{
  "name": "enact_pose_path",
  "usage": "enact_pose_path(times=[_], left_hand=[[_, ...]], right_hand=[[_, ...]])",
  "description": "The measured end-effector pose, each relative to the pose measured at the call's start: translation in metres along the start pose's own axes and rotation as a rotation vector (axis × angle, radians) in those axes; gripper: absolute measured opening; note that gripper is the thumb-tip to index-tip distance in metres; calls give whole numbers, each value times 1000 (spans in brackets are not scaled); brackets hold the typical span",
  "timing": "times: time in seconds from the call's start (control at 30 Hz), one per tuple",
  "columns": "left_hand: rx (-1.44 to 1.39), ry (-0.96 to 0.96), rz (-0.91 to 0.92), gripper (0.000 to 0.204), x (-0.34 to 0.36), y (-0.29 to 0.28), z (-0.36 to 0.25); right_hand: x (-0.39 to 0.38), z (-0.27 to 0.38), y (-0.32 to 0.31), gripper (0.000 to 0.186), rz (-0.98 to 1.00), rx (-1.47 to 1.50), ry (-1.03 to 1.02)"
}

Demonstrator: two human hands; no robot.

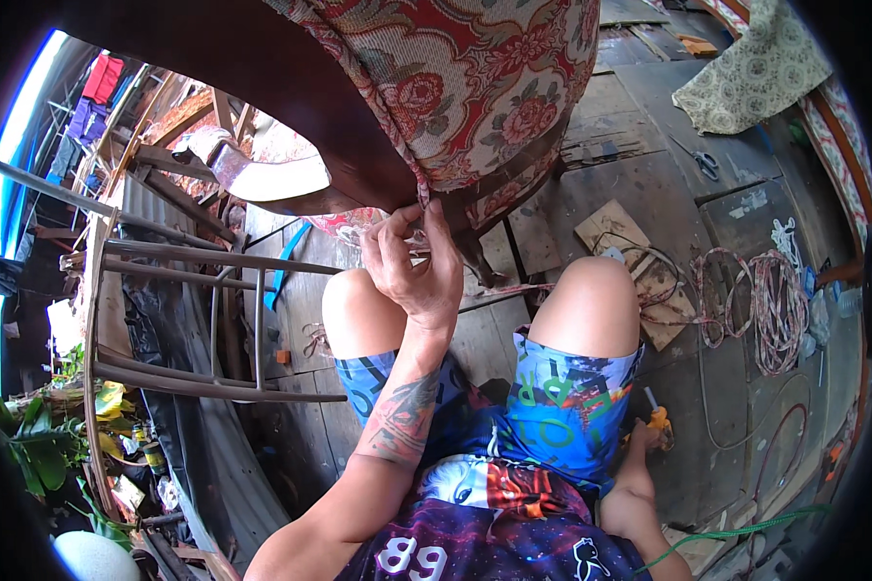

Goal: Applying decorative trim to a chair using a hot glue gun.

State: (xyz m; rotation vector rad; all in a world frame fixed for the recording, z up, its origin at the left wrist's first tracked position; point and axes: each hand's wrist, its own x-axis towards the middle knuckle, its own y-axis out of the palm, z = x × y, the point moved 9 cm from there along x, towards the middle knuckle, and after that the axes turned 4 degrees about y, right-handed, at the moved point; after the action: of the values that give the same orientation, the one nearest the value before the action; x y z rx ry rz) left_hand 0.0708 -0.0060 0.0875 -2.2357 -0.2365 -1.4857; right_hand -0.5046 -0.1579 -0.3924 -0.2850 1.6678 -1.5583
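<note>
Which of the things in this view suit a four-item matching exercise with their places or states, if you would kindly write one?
1. Left hand
2. Yellow tool
3. Scissors
4. Patterned cord

A. Coiled at the right
B. Fingertips at the edge of the floral upholstery
C. In the right hand
D. Lying open-floor side of the pale patterned cloth

Pairs: 1-B, 2-C, 3-D, 4-A

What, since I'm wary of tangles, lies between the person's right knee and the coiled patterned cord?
The head view shows a wooden board, then loose cord loops, between the right knee and the coiled cord.
</note>
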Motion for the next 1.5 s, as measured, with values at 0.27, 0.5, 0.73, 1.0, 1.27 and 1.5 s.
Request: enact_pose_path(times=[0.27,0.5,0.73,1.0,1.27,1.5], left_hand=[[-174,-280,43,17,-9,6,2],[-392,-496,106,13,-14,4,18],[-900,-915,145,13,-34,19,13],[-1110,-1043,273,16,-44,31,26],[-1071,-969,383,14,-33,27,25],[-706,-736,133,12,-7,-10,35]], right_hand=[[-18,99,-55,59,-85,206,-477],[-316,336,-259,33,494,937,-1150],[-507,378,-242,23,927,942,-1453],[-528,374,-218,23,1117,1078,-1215],[-524,374,-216,17,1031,1201,-1255],[-526,367,-249,13,601,1283,-1515]])
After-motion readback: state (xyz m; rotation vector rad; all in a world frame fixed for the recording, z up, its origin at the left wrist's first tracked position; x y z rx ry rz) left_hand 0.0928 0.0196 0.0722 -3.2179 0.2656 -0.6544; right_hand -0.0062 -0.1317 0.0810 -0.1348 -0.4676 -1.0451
